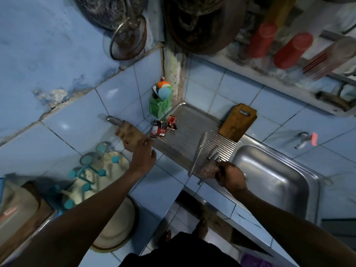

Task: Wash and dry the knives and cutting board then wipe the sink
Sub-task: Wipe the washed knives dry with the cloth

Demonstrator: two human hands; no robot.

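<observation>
Gripping a cloth at the front edge of the ribbed drainboard, the right hand has its fingers curled around it. Two knives lie just beside it on the ribs. Left of them, the left hand holds a blurred wooden object with a metal end; what it is I cannot tell. Further back, the cutting board leans against the tiled wall, beside the sink basin.

The right hand hides the handle of the long steel knife (whose blade is motion-blurred), and both forearms leave the bottom edge.
</observation>
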